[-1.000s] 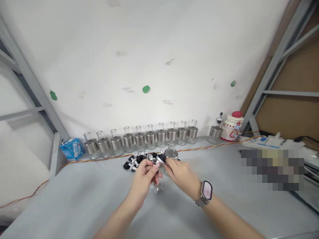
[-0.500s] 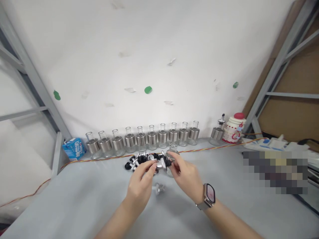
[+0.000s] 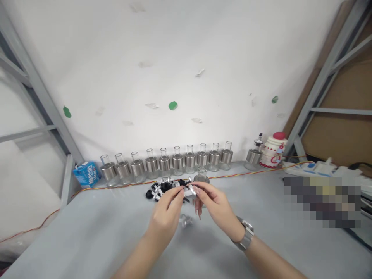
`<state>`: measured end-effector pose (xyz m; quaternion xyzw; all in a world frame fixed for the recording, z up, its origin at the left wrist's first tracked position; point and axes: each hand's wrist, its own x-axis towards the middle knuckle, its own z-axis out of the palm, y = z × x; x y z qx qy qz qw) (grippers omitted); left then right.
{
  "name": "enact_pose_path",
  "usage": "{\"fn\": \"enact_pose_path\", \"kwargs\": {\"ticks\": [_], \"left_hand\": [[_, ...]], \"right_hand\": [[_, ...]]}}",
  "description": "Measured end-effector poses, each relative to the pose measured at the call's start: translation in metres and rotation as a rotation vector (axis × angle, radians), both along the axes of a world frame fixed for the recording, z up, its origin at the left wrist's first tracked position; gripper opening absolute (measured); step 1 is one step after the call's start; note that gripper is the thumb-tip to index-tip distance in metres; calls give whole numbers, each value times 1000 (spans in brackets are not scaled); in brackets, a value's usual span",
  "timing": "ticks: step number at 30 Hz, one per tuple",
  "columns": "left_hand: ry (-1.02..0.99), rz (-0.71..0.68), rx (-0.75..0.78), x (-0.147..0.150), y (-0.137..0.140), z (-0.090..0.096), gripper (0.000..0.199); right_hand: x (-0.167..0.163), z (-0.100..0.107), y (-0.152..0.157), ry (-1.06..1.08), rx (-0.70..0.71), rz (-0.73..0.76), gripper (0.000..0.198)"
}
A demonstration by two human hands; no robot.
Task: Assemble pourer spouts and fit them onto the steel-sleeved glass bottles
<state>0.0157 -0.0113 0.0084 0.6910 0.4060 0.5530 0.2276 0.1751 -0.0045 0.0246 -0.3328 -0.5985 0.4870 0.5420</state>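
Observation:
A silver bottle pourer (image 3: pixel 190 191) is held between my two hands above the table. My left hand (image 3: pixel 165 211) pinches its left end between thumb and fingers. On its right end, the thumb and forefinger of my right hand (image 3: pixel 218 207) are closed, while the other fingers hang lower. Fingers hide part of the pourer. Just behind my right hand stands a glass bottle (image 3: pixel 202 175) with a metal sleeve and an uncapped neck. A pile of black and silver pourer parts (image 3: pixel 158 190) lies beyond my left hand. Below my hands rests a loose pale, silvery piece (image 3: pixel 186 221).
Several glass bottles (image 3: pixel 164 162) with metal sleeves line the wall. At right stand a bottle with a pourer (image 3: pixel 254 155) and a white-and-red jar (image 3: pixel 271 153). A blue carton (image 3: pixel 86 174) is at left. A twisted wire (image 3: pixel 241 174) crosses the grey table (image 3: pixel 116 228).
My right hand has shifted its hold on the pourer, its lower fingers now hanging down and the wrist turned. The black end visible before is now mostly hidden. My left hand has barely moved.

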Motion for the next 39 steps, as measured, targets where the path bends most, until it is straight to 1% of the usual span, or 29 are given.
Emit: {"fn": "enact_pose_path", "kwargs": {"ticks": [2,3,5,6,7,10,12,14,15,16,18,20,22,24,27,29,33,36,39], "left_hand": [[31,-1,13,3,0,2,19],[31,8,-16,5,0,4,18],[22,-17,-170,10,-1,9,19],[15,-71,-282,11,-2,12,22],[7,-155,-404,12,-4,16,24],[-58,-464,-721,11,-8,30,31],[-135,-608,-855,9,-10,39,35],[-189,-660,-903,7,-10,42,35],[-197,-638,-896,7,-9,41,35],[-191,-576,-866,8,-7,38,33],[-141,-361,-756,9,-2,27,30],[-60,-121,-580,9,3,14,26],[46,-10,-457,9,6,4,24],[132,5,-413,8,6,-1,23],[193,-24,-404,8,4,1,23],[204,-10,-369,9,4,3,22],[222,75,-265,9,6,1,16],[269,75,-217,8,8,-2,10],[304,50,-193,8,8,-4,9]], "right_hand": [[1,-1,4,7,-14,-6,27],[2,-2,6,-6,-19,-9,27],[4,-5,8,-64,-21,-19,26],[4,-6,9,-109,-13,-25,25],[5,-7,10,-162,3,-29,24],[6,-6,10,-322,87,-20,23],[8,-3,10,-382,134,-5,25],[9,0,9,-399,171,5,26],[10,2,9,-403,195,-11,26],[11,2,8,-412,226,-54,26],[12,3,7,-489,312,-202,26],[12,0,8,-671,448,-327,24],[11,-4,9,-906,605,-361,23],[10,-8,11,-1093,723,-364,23],[8,-13,12,-1230,789,-391,20],[7,-14,13,-1264,819,-399,17],[7,-12,11,-1290,854,-424,16],[6,-13,11,-1295,842,-427,18],[5,-16,11,-1282,824,-402,18]]}}
